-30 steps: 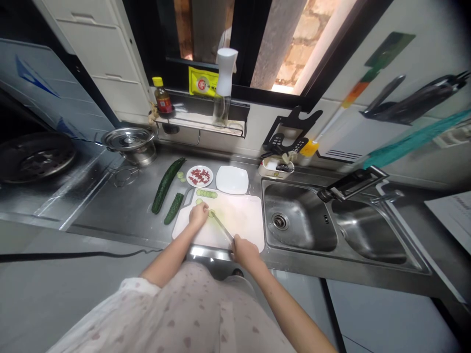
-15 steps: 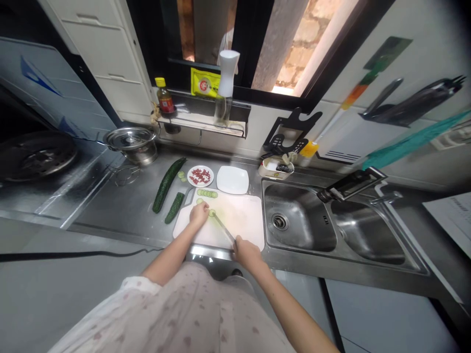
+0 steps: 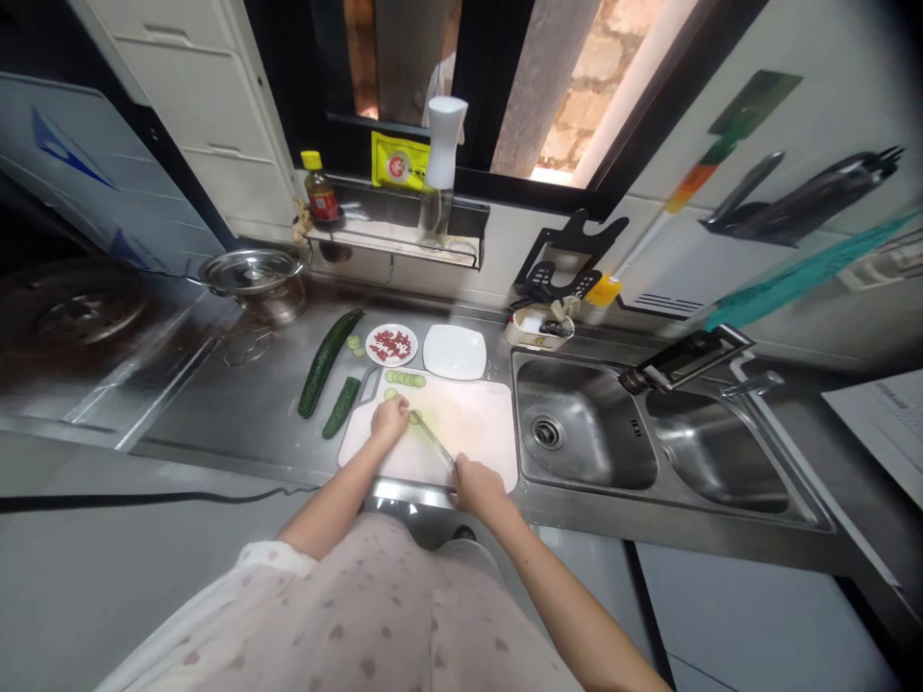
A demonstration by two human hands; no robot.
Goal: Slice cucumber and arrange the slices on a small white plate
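Observation:
My left hand [image 3: 390,421] is curled over a short piece of cucumber [image 3: 414,416] on the white cutting board [image 3: 476,432]; only its cut end shows beside my fingers. My right hand [image 3: 477,485] grips the handle of a knife [image 3: 435,441], whose blade reaches up to the cucumber's cut end. A row of cucumber slices [image 3: 405,380] lies at the board's far edge. Left of the board lie a whole cucumber [image 3: 329,359] and a shorter cucumber piece [image 3: 341,407].
Behind the board stand a small plate of red pieces [image 3: 391,345] and a white square plate [image 3: 454,352]. A double sink [image 3: 598,432] with a faucet [image 3: 685,358] is to the right. A lidded steel pot [image 3: 254,280] and stove are at left.
The hands stay at the cucumber piece; the right hand and knife have shifted slightly. The view has moved a little.

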